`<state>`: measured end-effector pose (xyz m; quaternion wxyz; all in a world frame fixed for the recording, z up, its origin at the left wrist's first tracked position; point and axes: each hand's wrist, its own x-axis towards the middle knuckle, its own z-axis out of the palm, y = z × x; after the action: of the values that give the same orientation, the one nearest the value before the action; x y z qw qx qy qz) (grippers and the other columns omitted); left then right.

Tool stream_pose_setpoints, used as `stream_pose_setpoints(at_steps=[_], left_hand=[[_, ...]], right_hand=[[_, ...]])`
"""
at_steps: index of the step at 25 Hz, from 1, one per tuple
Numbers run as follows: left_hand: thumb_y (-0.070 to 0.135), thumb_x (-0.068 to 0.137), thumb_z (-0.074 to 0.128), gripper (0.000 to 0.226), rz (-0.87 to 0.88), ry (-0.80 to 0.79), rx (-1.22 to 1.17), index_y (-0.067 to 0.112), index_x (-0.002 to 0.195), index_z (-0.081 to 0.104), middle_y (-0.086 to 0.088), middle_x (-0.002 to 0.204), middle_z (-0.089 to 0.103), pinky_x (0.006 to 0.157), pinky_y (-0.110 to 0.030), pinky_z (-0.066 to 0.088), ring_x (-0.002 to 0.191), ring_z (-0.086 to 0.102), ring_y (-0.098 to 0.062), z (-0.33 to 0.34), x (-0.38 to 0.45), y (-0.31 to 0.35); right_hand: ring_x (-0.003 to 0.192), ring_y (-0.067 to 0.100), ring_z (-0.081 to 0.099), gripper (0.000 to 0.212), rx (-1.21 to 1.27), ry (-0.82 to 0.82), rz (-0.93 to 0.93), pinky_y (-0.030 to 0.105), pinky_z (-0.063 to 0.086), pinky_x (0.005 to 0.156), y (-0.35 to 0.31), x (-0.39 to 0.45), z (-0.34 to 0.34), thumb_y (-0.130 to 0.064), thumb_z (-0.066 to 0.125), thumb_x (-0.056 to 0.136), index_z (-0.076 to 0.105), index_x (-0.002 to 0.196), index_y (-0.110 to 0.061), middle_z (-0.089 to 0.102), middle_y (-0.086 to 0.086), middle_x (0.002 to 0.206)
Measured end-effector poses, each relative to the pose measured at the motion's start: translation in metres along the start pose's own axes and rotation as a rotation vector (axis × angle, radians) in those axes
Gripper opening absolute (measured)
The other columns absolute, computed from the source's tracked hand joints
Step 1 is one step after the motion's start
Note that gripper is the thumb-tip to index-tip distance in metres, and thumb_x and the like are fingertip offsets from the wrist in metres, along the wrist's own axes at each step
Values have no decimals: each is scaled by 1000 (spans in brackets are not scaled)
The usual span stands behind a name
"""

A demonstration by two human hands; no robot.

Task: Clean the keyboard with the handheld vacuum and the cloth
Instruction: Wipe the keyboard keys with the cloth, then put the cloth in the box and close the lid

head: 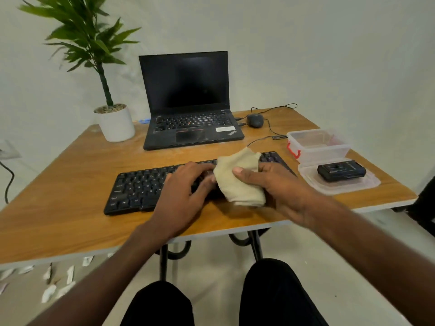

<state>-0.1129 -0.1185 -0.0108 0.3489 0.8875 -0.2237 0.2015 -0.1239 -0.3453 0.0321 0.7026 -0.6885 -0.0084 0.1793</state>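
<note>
**Cloth stage under way at the desk**

Head view: the right hand (pixel 280 187) grips a beige cloth (pixel 237 177) over the black keyboard (pixel 141 189), thumb clamped on top. The left hand (pixel 186 184) rests on the keys, fingers spread. Wiping appears next, needing steady pressure.

Your black keyboard (pixel 141 189) lies flat near the table's (pixel 70 184) front edge, running slightly askew, right end angled toward the back. Over its right-middle keys you've got the beige cloth (pixel 237 177), bunched and crumpled. The vacuum (pixel 341 171), small, black and boxy, sits on a clear lid (pixel 367 184) by the right edge, apart from the keyboard.
</note>
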Motion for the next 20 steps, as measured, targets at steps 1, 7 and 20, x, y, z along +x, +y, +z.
stream_pose_setpoints(at_steps=[1,7,20], left_hand=[[51,112,39,38,-45,0,-200,34,128,69,16,115,73,93,-34,54,109,65,-3,-1,1,11],[35,104,61,31,-340,-215,-697,21,130,69,4,112,77,69,-18,55,96,73,-7,0,14,45],[19,101,67,24,-377,-25,-869,2,116,75,-18,111,77,92,-46,62,104,74,-32,6,11,53]], right_hand=[[109,22,73,39,31,45,-40,47,58,95,11,-3,4,-40,74,91,70,125,-19,78,0,114],[99,16,75,20,-50,245,-439,38,62,83,34,-12,12,-24,57,105,69,120,-18,78,0,106],[103,3,66,47,-358,435,-694,21,58,80,31,-14,11,-28,81,86,58,127,-26,68,-13,113]])
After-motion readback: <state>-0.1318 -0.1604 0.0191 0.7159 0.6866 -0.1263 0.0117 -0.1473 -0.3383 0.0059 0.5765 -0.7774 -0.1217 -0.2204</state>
